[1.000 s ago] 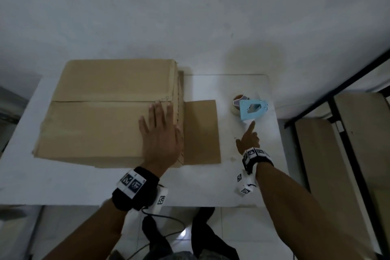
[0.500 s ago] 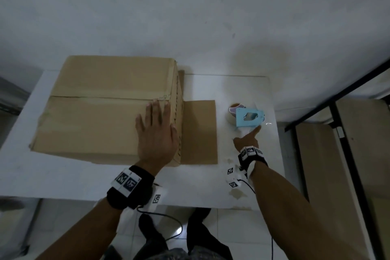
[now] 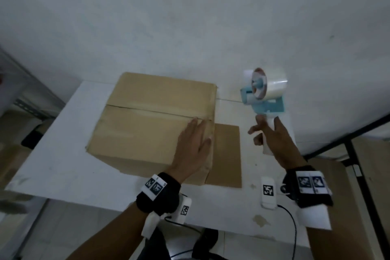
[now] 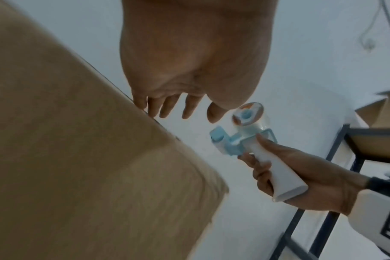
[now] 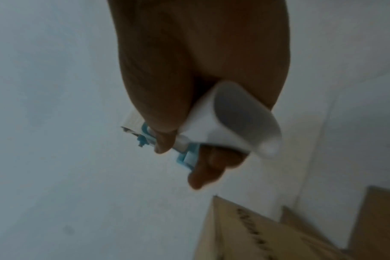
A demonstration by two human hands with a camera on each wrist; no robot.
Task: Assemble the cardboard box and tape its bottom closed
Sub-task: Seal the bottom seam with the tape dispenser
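A brown cardboard box (image 3: 147, 120) stands on the white table (image 3: 63, 167), its two upper flaps meeting in a seam across the middle. My left hand (image 3: 193, 145) lies flat with straight fingers on the box's right end, near the seam. My right hand (image 3: 272, 139) grips the white handle of a blue tape dispenser (image 3: 263, 95) with a clear roll, held in the air to the right of the box. The left wrist view shows the tape dispenser (image 4: 245, 133) beyond my left hand's fingers (image 4: 167, 107). In the right wrist view the dispenser's white handle (image 5: 234, 119) fills my right hand (image 5: 189, 88).
A flat cardboard flap (image 3: 226, 154) sticks out on the table to the right of the box. A dark metal shelf frame (image 3: 358, 154) stands to the right of the table. A white wall rises behind, and cables hang below the front edge.
My right hand took hold of the tape dispenser lying on the table and lifted it into the air. My left hand stayed flat on the box. The head view shifted.
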